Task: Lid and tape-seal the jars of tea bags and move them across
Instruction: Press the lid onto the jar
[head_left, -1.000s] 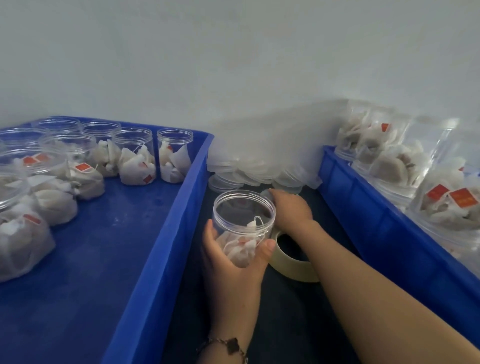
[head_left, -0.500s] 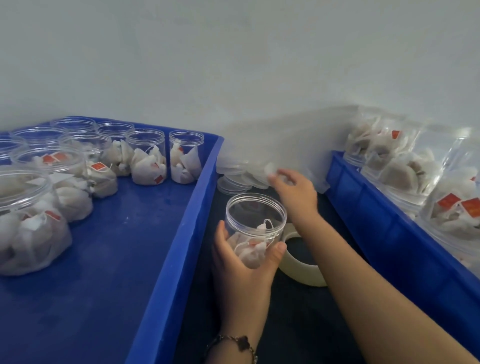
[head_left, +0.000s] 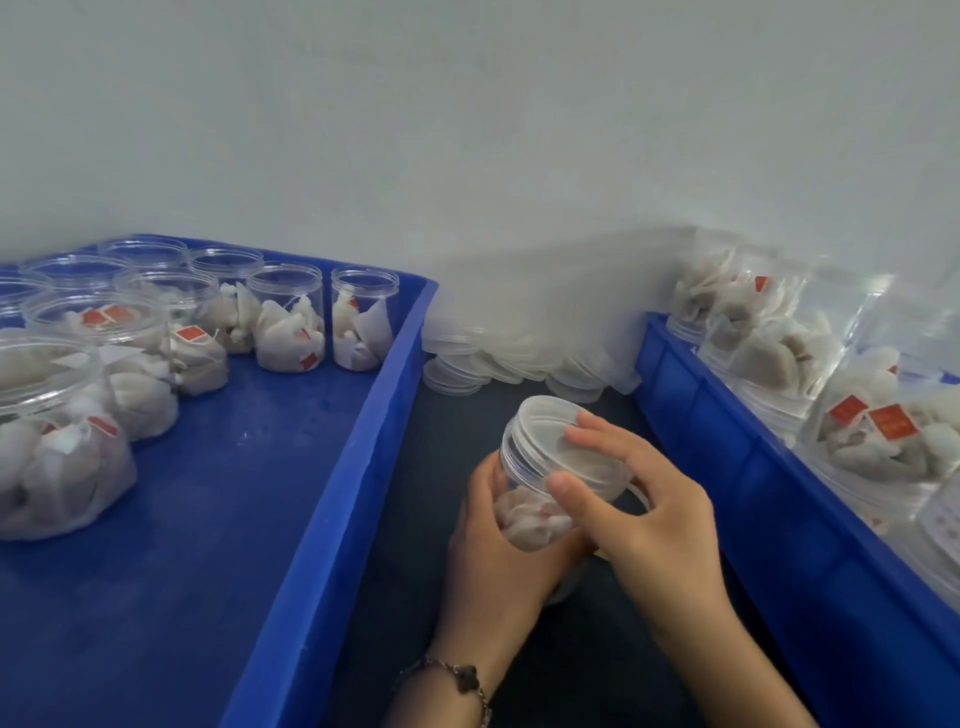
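Observation:
A clear plastic jar of tea bags is tilted above the dark table between the two trays. My left hand grips its body from below. A translucent lid sits on the jar's mouth, and my right hand holds that lid with thumb and fingers curled round its rim. The tape roll is almost wholly hidden behind my right hand.
The blue tray on the left holds several open jars of tea bags. A pile of loose lids lies at the back by the wall. The blue tray on the right holds lidded jars.
My right hand left the lid pile with a lid and brought it onto the jar. My left hand has tilted the jar towards the right hand.

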